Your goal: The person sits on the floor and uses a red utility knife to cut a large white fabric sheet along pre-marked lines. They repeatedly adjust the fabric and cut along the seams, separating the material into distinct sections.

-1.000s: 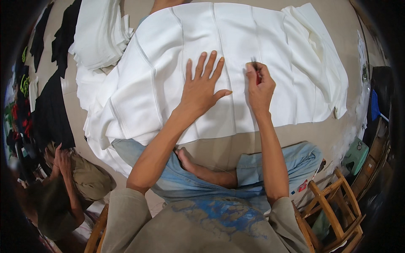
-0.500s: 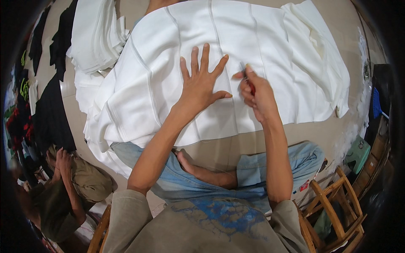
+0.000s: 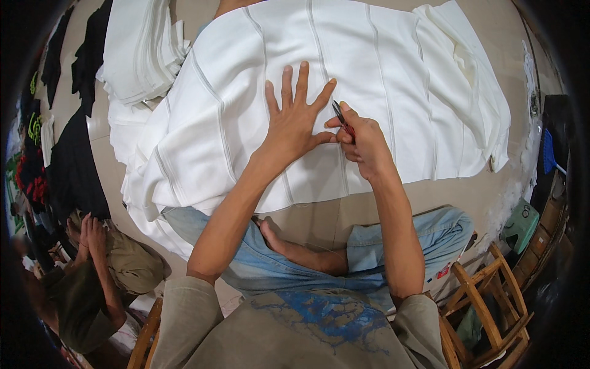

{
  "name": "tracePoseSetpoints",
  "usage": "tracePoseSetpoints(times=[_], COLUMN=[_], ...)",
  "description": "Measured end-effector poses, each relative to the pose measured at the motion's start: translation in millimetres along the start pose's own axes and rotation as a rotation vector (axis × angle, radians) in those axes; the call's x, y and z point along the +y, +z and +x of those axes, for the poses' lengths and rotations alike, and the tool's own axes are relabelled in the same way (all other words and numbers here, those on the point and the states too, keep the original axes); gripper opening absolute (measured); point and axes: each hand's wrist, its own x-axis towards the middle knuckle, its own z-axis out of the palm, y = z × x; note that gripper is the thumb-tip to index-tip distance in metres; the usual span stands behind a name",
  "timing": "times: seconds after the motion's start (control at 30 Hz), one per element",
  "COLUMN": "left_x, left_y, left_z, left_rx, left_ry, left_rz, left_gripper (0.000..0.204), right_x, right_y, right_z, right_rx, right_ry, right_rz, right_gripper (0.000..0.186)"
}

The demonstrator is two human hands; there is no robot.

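A wide white cloth [image 3: 393, 80] with several grey seam lines lies spread over the tiled floor in front of my crossed legs. My left hand [image 3: 296, 126] presses flat on it, fingers spread, holding nothing. Close to its right, my right hand [image 3: 364, 138] is closed around small red-handled thread snips [image 3: 341, 117]. Their dark pointed blades aim up and left, near the tip of my left index finger and beside a seam. Whether the blades touch the cloth I cannot tell. My right palm hides part of the handle.
Folded white cloths [image 3: 136, 55] are stacked at the far left, with black cloth pieces [image 3: 77, 169] beyond them. Another person's hands [image 3: 92, 237] rest at the left. To the right stand a wooden stool [image 3: 491, 301] and a green plastic object [image 3: 521, 226].
My right hand has moved left, bringing the snips close to my left hand. The blades now point more up and left. My left hand stays flat, barely shifted.
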Motion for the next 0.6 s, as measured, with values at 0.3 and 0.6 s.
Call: tracePoseSetpoints(times=[0.3, 0.6], left_x=[-2.5, -2.0], left_y=[2.2, 2.7], left_z=[-0.1, -1.0], left_rx=[0.003, 0.016], left_ry=[0.011, 0.015], left_rz=[0.006, 0.009], left_gripper=[0.110, 0.110], right_x=[1.7, -0.8], right_y=[5.8, 7.8], right_z=[-0.5, 0.3], right_rx=[0.050, 0.063], right_ry=[-0.006, -0.003], right_rz=[0.005, -0.035], right_gripper=[0.051, 0.051])
